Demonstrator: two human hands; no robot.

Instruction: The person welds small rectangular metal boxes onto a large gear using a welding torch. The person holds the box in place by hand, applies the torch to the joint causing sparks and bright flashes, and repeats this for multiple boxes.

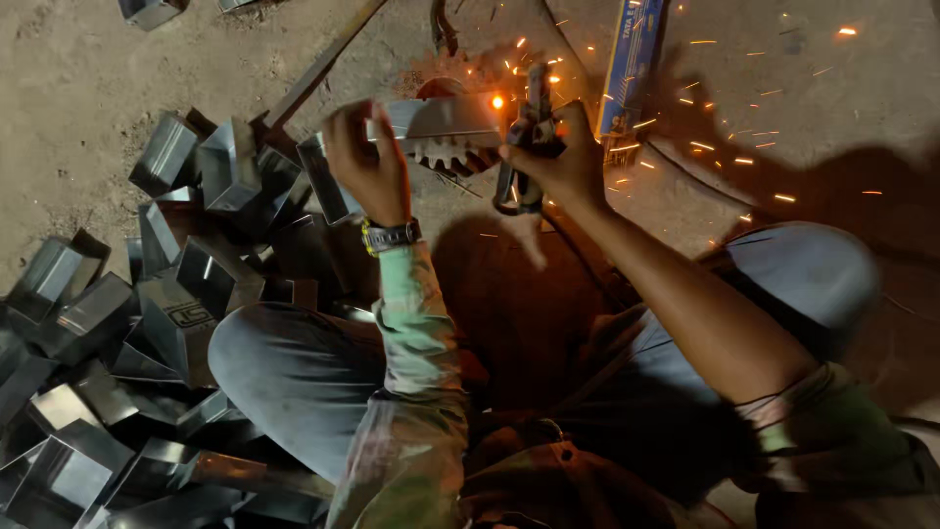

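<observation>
My left hand point(364, 162), with a wristwatch point(392, 235) on its wrist, grips the left end of a short square metal tube piece point(441, 118) held flat above the ground. My right hand point(556, 152) is closed around a dark welding electrode holder point(524, 147) whose tip touches the tube's right end at a glowing orange spot point(497, 101). Sparks fly off to the right. A toothed metal part point(446, 155) shows just under the tube.
A heap of cut square tube pieces point(147, 323) lies at the left, down to the bottom edge. A long metal bar point(318, 69) runs diagonally at the top. A blue box point(632, 59) lies at the upper right on the sandy floor. My knees fill the lower middle.
</observation>
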